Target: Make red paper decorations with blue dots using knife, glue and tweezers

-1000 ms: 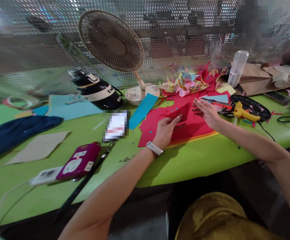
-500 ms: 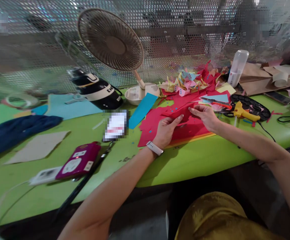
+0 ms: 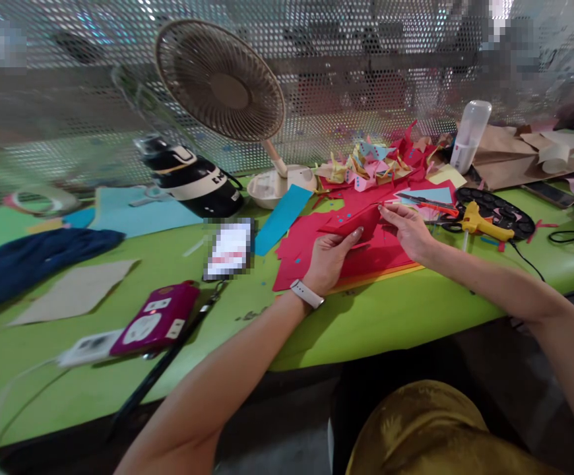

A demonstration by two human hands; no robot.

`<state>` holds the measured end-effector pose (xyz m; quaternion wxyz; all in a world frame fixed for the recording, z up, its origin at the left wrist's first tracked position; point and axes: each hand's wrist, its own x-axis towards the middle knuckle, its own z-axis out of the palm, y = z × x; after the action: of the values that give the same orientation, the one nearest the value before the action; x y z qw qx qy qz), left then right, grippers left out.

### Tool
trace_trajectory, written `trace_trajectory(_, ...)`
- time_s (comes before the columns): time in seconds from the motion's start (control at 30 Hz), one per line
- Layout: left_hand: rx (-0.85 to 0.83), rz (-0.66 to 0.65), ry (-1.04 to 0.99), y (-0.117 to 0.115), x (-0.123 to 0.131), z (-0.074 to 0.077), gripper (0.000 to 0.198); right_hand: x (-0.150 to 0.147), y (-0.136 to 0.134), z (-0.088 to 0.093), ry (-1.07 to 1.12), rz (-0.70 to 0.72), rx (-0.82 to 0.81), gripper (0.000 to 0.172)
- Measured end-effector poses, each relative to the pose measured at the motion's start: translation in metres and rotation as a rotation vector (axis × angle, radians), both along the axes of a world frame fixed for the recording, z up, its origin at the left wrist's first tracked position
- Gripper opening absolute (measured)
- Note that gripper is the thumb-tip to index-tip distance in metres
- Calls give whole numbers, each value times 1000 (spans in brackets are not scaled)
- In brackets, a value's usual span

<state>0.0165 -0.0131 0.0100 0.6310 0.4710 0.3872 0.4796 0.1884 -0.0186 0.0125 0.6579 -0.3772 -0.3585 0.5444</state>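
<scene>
A folded piece of red paper (image 3: 353,221) is held up between my two hands. My left hand (image 3: 329,259), with a white band at its wrist, pinches the paper's near left part with the thumb on top. At the paper's right tip, my right hand (image 3: 408,229) is closed in a pinch of thumb and fingers. Beneath them lie red paper sheets (image 3: 299,247), with a yellow-orange edge under the stack. Small blue dots are scattered over the red. Just beyond my right hand is an orange-handled cutting tool (image 3: 443,206) on light blue paper.
A heap of folded paper shapes (image 3: 373,161) stands at the back beside a fan (image 3: 230,89). A yellow glue gun (image 3: 487,224) and a black palette (image 3: 509,210) lie right. Left are a black bottle (image 3: 198,181), a phone (image 3: 229,249) and a purple power strip (image 3: 156,316).
My right hand has shifted very slightly right and down at the paper's tip. My left hand keeps its place on the red paper.
</scene>
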Motion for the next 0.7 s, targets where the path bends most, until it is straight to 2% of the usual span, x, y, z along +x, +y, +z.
trace_trajectory(0.43,14,-40,-58,1,1,-5,45,1,-4,6,-16,-67,-1,23)
trace_trajectory(0.7,36,-27,-11,4,-1,-9,46,2,-4,6,-32,-63,-16,28)
